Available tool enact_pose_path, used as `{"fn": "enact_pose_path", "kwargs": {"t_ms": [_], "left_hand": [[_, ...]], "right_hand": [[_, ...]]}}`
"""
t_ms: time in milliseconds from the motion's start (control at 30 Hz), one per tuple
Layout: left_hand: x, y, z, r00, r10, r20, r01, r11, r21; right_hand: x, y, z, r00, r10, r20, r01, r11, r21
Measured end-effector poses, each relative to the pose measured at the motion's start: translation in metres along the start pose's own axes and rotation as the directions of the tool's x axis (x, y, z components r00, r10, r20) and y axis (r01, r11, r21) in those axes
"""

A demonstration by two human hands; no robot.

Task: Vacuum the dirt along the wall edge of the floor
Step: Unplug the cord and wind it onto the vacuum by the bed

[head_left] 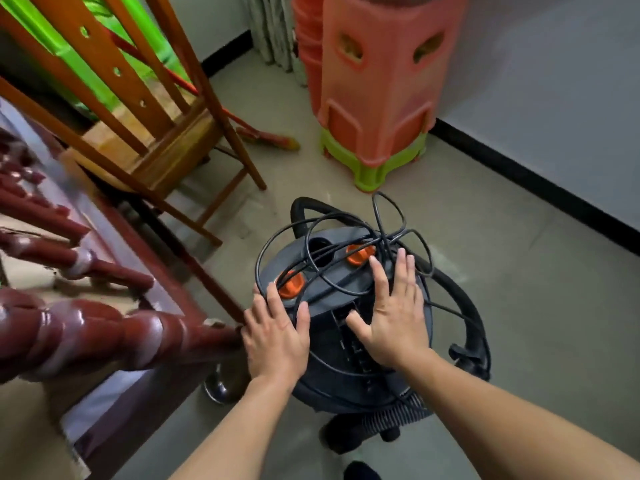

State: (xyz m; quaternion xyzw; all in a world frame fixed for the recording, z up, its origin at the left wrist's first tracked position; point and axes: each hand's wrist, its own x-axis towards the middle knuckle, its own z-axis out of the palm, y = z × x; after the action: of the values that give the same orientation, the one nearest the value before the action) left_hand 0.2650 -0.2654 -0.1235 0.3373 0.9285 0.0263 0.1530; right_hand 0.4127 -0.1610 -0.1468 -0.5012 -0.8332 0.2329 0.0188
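Observation:
A dark grey canister vacuum cleaner (332, 355) stands on the floor in front of me, with two orange knobs (360, 254) on its lid. A black power cord (332, 230) lies in loose tangled loops over the lid. A thick black hose (464, 306) curves around the right side. My left hand (277, 337) rests flat on the lid's left edge, fingers apart, touching the cord. My right hand (394, 313) lies flat on the lid's right side, fingers spread. The wall edge with its black baseboard (533, 181) runs along the right.
A stack of orange and green plastic stools (374, 98) stands ahead by the wall. Wooden chairs (145, 140) and a dark red turned-wood furniture piece (86, 327) crowd the left. A broom (266, 138) lies under the chair. A curtain (273, 32) hangs at the back.

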Motion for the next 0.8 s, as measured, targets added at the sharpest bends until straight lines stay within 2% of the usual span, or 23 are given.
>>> {"fn": "enact_pose_path", "kwargs": {"t_ms": [300,800], "left_hand": [[0.13,0.0,-0.036,0.998,-0.057,-0.018,0.057,0.998,-0.007],[0.241,-0.032,-0.073,0.928,-0.369,-0.056,0.369,0.929,-0.001]], "right_hand": [[0.128,-0.061,-0.004,0.999,-0.054,-0.008,0.054,0.998,0.018],[0.274,-0.149,0.011,0.924,-0.343,0.17,0.342,0.939,0.034]]}}
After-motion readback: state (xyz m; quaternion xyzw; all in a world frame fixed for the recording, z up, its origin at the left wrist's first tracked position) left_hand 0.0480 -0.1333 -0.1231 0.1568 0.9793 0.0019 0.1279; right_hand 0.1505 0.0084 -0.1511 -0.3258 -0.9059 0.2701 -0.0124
